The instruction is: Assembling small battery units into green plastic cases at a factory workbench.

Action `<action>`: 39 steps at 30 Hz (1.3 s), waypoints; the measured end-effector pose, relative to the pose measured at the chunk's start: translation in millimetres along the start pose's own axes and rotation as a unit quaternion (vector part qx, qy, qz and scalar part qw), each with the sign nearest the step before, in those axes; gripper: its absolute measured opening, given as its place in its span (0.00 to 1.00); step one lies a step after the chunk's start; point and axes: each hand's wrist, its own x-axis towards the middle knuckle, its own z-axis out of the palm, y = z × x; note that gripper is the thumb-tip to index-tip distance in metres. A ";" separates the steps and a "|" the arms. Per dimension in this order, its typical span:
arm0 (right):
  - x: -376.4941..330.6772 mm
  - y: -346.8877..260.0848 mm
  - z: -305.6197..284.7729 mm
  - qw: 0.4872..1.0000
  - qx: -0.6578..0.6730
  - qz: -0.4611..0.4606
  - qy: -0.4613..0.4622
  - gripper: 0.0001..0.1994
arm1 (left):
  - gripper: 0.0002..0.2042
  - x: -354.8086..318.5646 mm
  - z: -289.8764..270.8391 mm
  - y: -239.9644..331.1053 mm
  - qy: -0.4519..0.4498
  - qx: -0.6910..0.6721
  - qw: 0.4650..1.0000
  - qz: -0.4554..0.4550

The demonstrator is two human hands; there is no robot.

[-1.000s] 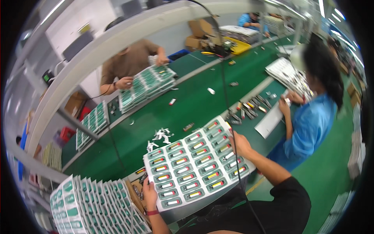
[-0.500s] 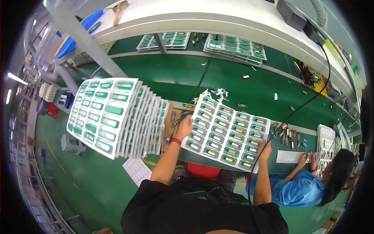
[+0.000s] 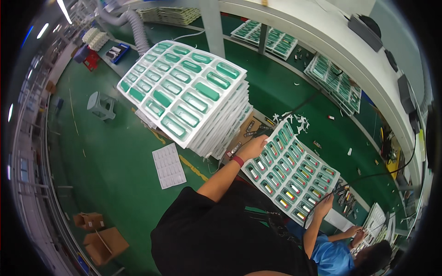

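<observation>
Both my hands hold a white tray (image 3: 273,197) with rows of green-backed pockets, tilted in front of my body. Small slim devices in white, yellow and red lie in its pockets. My left hand (image 3: 253,148), with a red band at the wrist, is closed on the tray's left edge. Along the opposite edge, my right hand (image 3: 324,206) grips the tray near its corner, its fingers partly hidden. To the left of the held tray rises a tall stack of similar trays (image 3: 225,123); the pockets on top show no devices.
Loose small devices (image 3: 347,201) and white scraps (image 3: 301,123) lie on the green bench. More trays (image 3: 336,83) sit beyond, below a white shelf (image 3: 299,30). A co-worker in blue (image 3: 332,255) works at right. On the floor are a grey stool (image 3: 102,106), a white tray (image 3: 168,165) and cardboard boxes (image 3: 106,246).
My view has swung left, so the stack and held tray appear further right. The tray stays in both hands and now looks turned clockwise in view.
</observation>
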 end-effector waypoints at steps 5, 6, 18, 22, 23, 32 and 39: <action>5.6 8.2 -1.1 0.999 -0.020 -0.019 0.035 0.13 | 0.13 -2.2 -1.9 11.4 0.004 -0.029 1.000 0.001; 7.6 9.4 -2.8 0.999 -0.023 -0.003 0.022 0.13 | 0.13 -1.2 -1.0 13.2 0.000 -0.035 0.999 -0.001; 19.2 -13.6 -6.1 0.999 -0.043 0.012 -0.008 0.13 | 0.12 -1.5 -4.8 7.2 0.021 -0.040 0.999 0.015; 15.8 -4.9 -3.9 0.999 -0.005 -0.030 0.028 0.13 | 0.12 -4.4 1.8 6.6 0.045 -0.049 0.997 0.031; 14.4 -6.2 -4.5 0.999 0.009 -0.035 0.030 0.13 | 0.12 -5.5 2.1 6.6 0.047 -0.047 0.997 0.032; 11.8 -20.2 -8.9 1.000 -0.003 -0.003 0.012 0.14 | 0.12 -12.3 -1.3 0.6 0.048 -0.025 0.997 0.050; 6.6 -43.0 -15.2 0.997 0.061 -0.033 0.024 0.10 | 0.11 -16.5 -9.0 17.1 0.037 -0.010 0.999 0.025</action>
